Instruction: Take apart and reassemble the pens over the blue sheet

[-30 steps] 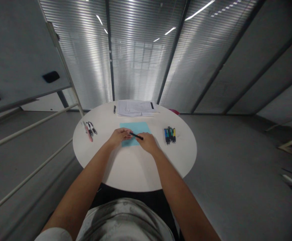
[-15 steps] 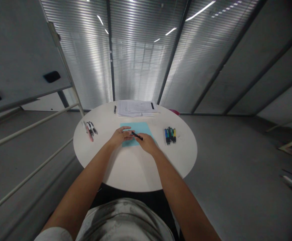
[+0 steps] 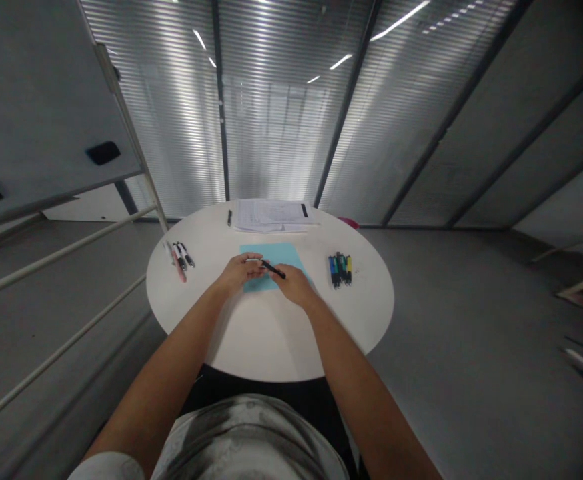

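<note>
A black pen (image 3: 274, 270) is held over a light blue sheet (image 3: 284, 253) at the middle of the round white table. My right hand (image 3: 291, 283) grips the pen's lower right end. At the pen's other end, my left hand (image 3: 241, 271) has its fingers closed around a thin piece that looks like the pen's tip or refill; it is too small to tell apart. Both hands are close together above the sheet.
Stacked papers (image 3: 271, 217) lie at the table's (image 3: 266, 340) back, a small dark pen (image 3: 230, 218) beside them. Several pens (image 3: 183, 255) are at the left, several coloured pens (image 3: 340, 270) at the right. A whiteboard frame (image 3: 146, 180) stands left.
</note>
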`<move>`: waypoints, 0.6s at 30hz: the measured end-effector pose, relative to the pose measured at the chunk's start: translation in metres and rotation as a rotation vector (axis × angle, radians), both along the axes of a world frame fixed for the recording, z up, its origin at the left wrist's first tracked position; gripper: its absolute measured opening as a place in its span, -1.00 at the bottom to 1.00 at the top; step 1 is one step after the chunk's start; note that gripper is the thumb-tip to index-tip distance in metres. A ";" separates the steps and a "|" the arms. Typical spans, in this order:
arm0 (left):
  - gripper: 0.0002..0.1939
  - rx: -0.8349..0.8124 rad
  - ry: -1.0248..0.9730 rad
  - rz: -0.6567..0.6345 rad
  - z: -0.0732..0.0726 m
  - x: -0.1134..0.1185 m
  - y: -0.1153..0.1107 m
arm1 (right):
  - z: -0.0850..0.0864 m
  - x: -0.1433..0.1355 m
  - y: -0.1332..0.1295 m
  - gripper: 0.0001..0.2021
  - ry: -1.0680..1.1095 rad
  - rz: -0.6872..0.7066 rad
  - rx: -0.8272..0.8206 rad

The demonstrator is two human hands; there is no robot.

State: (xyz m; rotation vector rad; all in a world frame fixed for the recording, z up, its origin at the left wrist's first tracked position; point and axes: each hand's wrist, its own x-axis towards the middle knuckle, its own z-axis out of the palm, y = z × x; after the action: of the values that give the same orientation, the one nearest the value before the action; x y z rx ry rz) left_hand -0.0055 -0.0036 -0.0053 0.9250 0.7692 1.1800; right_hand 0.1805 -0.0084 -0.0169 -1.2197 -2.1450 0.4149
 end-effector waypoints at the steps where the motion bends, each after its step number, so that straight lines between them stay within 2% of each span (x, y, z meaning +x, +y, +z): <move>1: -0.66 0.010 -0.005 0.005 0.001 -0.001 0.001 | 0.001 0.000 0.000 -0.77 0.007 -0.003 -0.001; 3: -0.68 0.045 0.020 0.077 0.002 -0.005 0.003 | 0.002 0.000 -0.001 -0.76 0.015 -0.022 -0.003; 5: -0.74 0.097 0.142 0.241 0.002 -0.010 0.005 | 0.002 0.001 -0.001 -0.76 0.012 -0.049 -0.009; 6: -0.77 0.125 0.258 0.346 0.001 -0.013 0.006 | 0.002 0.001 -0.001 -0.76 0.009 -0.063 -0.012; 8: -0.80 0.195 0.612 0.537 -0.001 -0.018 0.007 | 0.001 0.002 -0.001 -0.76 0.000 -0.083 -0.017; 10: -0.78 0.233 0.993 0.614 -0.002 -0.022 0.006 | 0.000 0.002 0.000 -0.77 -0.010 -0.090 -0.017; 13: -0.72 0.182 1.338 0.590 0.000 -0.026 0.003 | -0.001 0.002 0.000 -0.77 -0.024 -0.096 -0.014; 18: -0.58 0.115 1.611 0.393 0.005 -0.024 -0.001 | -0.001 0.002 -0.001 -0.76 -0.048 -0.101 -0.023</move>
State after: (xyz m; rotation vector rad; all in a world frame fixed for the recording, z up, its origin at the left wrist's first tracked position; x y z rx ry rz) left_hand -0.0299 -0.0043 0.0001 1.8547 2.2302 0.5718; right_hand 0.1826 -0.0089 -0.0180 -1.3574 -2.1128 0.3711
